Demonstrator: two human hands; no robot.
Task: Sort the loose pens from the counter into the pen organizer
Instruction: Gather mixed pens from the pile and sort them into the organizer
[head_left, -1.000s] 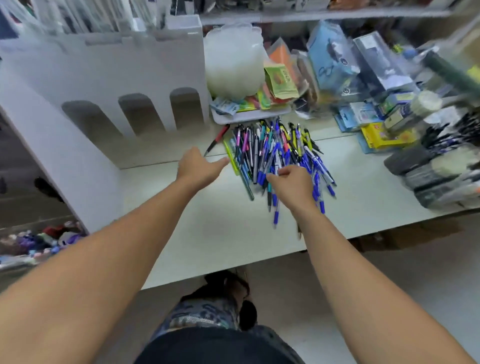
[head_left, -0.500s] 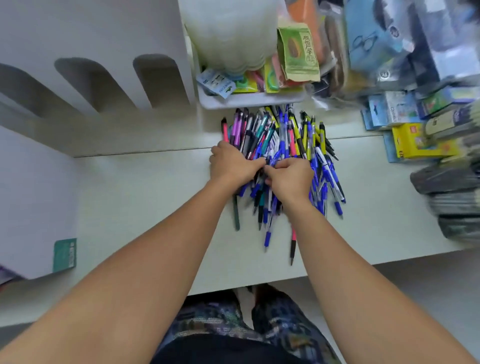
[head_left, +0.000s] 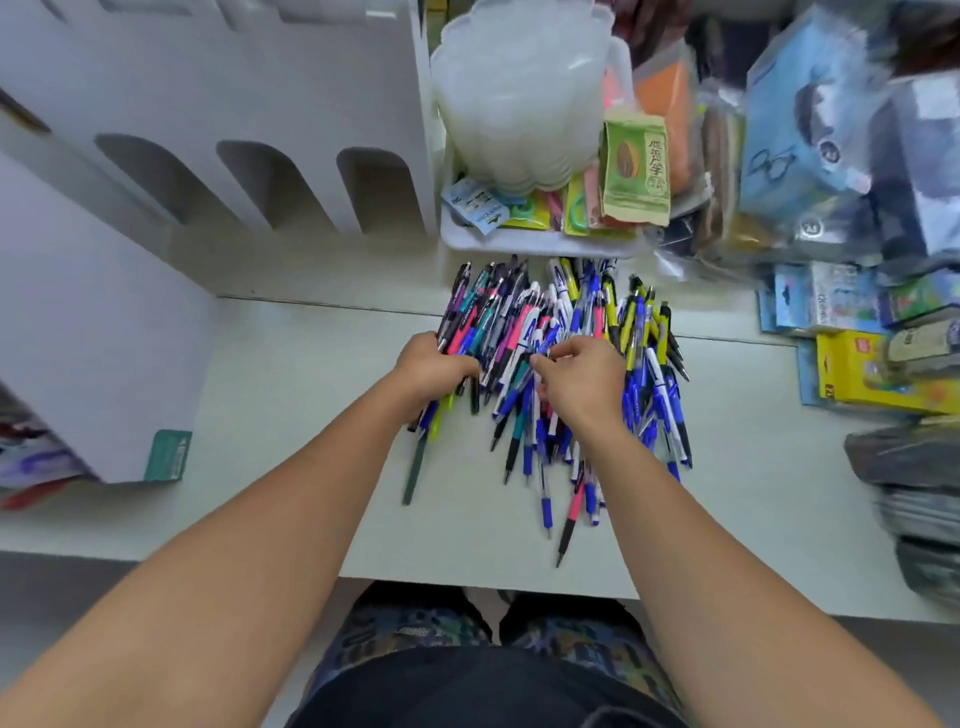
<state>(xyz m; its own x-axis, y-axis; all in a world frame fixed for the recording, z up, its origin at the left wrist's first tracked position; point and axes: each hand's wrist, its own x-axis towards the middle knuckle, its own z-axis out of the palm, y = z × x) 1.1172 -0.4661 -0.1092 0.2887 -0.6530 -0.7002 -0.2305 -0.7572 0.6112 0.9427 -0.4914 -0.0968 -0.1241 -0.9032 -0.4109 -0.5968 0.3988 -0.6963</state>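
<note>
hands now apart, left hand (head_left: 434, 366) fingers and right hand (head_left: 584, 379) fingers gripping pens (head_left: 558, 332)

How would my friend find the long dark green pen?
Start at the big heap of colourful pens on the pale counter. Look just below the left hand. The dark green pen lies alone beside the heap, plain and one-coloured.
</note>
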